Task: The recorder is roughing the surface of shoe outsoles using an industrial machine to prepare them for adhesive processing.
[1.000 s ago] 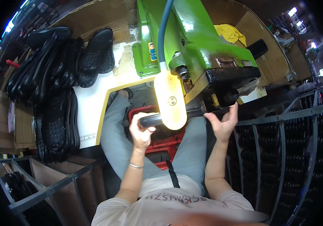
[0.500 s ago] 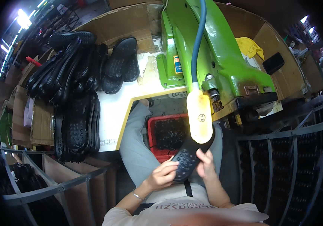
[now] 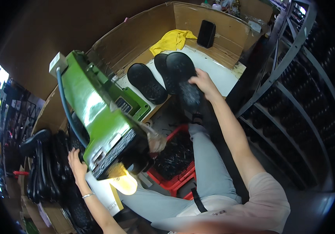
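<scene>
My right hand (image 3: 206, 85) grips a black shoe sole (image 3: 180, 66) by its edge, over the white tabletop to the right of the green machine (image 3: 97, 113). The sole's lower end is blurred by motion. It overlaps another black sole (image 3: 161, 64), and a further separate sole (image 3: 147, 82) lies to its left. My left hand (image 3: 77, 163) reaches out on the machine's far side, its fingers apart, beside a pile of black soles (image 3: 44, 167). Whether its fingertips touch a sole I cannot tell. Under the machine head, a yellow lamp (image 3: 125, 185) glows.
A red basket (image 3: 167, 183) of black scraps stands on the floor by my legs. Cardboard walls (image 3: 136, 37) surround the table. Against them are a yellow cloth (image 3: 174, 40) and a dark rectangular object (image 3: 206, 34). Metal racks (image 3: 276, 82) of soles rise at the right.
The view has turned right. Both hands held a sole beneath the lamp; now my right hand has carried a sole to the right tabletop, and my left has let go, moving toward the left pile.
</scene>
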Action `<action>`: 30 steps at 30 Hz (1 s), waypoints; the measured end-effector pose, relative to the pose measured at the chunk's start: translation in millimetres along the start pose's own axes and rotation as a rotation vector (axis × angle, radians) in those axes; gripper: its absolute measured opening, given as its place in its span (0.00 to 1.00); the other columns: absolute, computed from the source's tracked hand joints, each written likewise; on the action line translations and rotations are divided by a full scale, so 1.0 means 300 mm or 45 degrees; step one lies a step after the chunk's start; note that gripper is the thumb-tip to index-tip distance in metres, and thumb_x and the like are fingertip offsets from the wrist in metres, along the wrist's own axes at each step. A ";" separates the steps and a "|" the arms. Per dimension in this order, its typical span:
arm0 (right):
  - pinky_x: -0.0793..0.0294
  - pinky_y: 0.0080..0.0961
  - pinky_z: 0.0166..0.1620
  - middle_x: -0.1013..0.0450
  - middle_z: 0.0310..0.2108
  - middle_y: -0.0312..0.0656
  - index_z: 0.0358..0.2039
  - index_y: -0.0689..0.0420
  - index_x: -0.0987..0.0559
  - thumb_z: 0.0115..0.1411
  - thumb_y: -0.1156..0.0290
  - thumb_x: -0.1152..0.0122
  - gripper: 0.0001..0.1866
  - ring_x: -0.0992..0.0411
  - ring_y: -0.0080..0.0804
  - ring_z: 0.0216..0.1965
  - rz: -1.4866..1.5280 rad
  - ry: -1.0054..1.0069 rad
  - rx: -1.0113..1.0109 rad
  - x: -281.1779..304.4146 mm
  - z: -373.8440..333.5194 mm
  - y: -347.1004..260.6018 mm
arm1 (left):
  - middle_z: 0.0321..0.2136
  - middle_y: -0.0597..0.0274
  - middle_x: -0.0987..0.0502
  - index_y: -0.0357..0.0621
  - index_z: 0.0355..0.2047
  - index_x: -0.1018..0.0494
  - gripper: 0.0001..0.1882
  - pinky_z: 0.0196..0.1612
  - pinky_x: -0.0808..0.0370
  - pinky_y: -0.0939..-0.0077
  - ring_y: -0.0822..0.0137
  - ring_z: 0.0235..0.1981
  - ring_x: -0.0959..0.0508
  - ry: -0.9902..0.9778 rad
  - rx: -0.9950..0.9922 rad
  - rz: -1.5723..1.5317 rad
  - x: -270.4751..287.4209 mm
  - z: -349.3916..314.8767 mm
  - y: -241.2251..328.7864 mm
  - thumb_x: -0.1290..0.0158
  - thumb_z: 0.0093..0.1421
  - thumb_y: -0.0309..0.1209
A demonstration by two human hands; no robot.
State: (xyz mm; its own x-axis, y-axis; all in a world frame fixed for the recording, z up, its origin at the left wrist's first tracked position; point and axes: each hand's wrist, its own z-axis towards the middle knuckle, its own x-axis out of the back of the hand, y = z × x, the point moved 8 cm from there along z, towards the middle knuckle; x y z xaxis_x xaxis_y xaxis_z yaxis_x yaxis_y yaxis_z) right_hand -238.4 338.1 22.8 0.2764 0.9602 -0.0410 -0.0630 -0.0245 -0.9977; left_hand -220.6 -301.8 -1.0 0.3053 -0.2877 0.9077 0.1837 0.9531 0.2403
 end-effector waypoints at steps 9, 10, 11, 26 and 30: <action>0.30 0.27 0.50 0.26 0.45 0.54 0.51 0.68 0.29 0.44 0.74 0.43 0.30 0.28 0.38 0.48 -0.376 0.109 -0.104 -0.041 0.297 0.290 | 0.42 0.54 0.29 0.33 0.46 0.31 0.17 0.52 0.31 0.71 0.63 0.46 0.28 0.431 -0.140 -0.333 0.038 -0.157 0.021 0.47 0.57 0.27; 0.31 0.27 0.51 0.27 0.46 0.55 0.53 0.67 0.30 0.44 0.73 0.43 0.32 0.28 0.39 0.49 -0.399 0.156 -0.078 -0.019 0.260 0.302 | 0.46 0.53 0.31 0.33 0.48 0.33 0.21 0.53 0.31 0.69 0.63 0.48 0.29 0.524 0.032 -0.672 0.062 -0.180 0.134 0.43 0.53 0.25; 0.31 0.27 0.52 0.27 0.47 0.56 0.56 0.66 0.32 0.45 0.72 0.43 0.34 0.28 0.40 0.50 -0.410 0.191 -0.046 -0.008 0.228 0.300 | 0.46 0.53 0.32 0.32 0.48 0.33 0.22 0.54 0.32 0.68 0.60 0.49 0.30 0.741 -0.011 -0.957 0.140 -0.241 0.251 0.44 0.52 0.20; 0.32 0.31 0.53 0.37 0.57 0.43 0.63 0.58 0.39 0.50 0.64 0.28 0.42 0.39 0.35 0.58 0.692 -0.565 -0.395 -0.326 -0.639 0.295 | 0.42 0.56 0.32 0.30 0.47 0.37 0.24 0.52 0.35 0.74 0.67 0.45 0.31 0.100 0.609 -1.958 0.043 -0.798 0.765 0.40 0.56 0.31; 0.35 0.29 0.56 0.40 0.58 0.43 0.64 0.63 0.45 0.42 0.65 0.22 0.53 0.39 0.35 0.57 0.414 -0.314 0.041 -0.245 -0.613 0.154 | 0.42 0.56 0.33 0.31 0.48 0.38 0.22 0.52 0.35 0.74 0.67 0.46 0.31 0.028 0.520 -2.236 -0.030 -0.685 0.848 0.43 0.56 0.24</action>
State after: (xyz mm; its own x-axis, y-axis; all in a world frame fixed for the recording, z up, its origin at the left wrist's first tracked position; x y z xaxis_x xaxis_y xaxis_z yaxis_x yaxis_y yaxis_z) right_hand -85.2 215.2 -30.2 -0.0009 0.9420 -0.3357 -0.1404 -0.3324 -0.9326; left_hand 15.5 -75.8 -18.8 0.0405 -0.8786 -0.4758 0.0559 -0.4735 0.8790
